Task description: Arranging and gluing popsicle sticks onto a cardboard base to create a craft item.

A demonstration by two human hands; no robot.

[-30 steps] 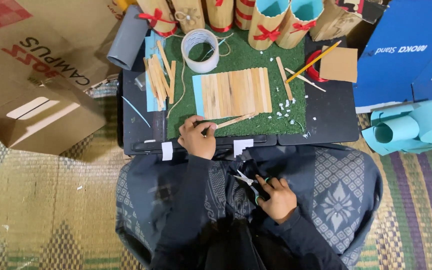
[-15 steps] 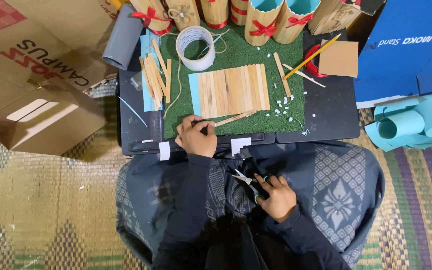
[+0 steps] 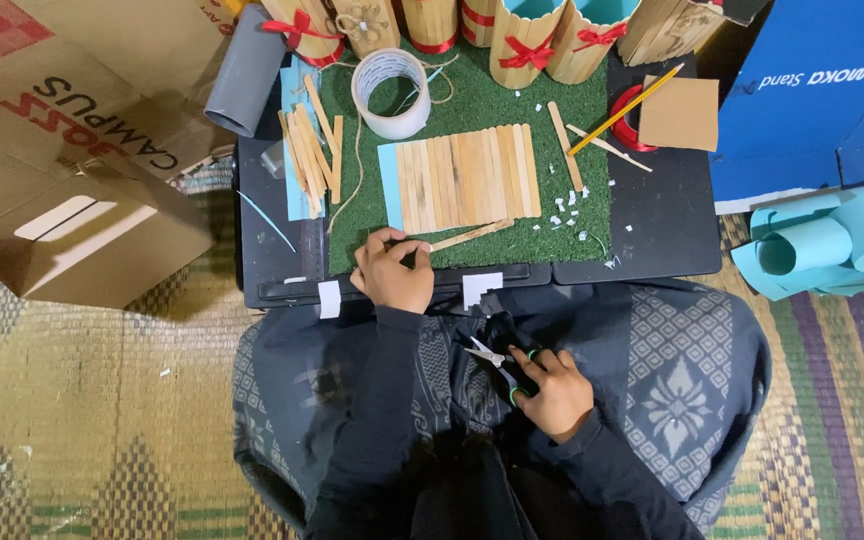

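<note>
L hand pinches loose stick below stick panel, steadying it | R hand grips scissors, lap-parked, blades apart.

Matt wooden sticks, fuzzy green mat

Lighting is even, moderately bright, from overhead. The brown cardboard box casts a soft shadow onto the woven floor mat beyond the black worktop's left edge. Focus is sharp throughout; no glare, slight wide-angle stretch at the corners.
</note>
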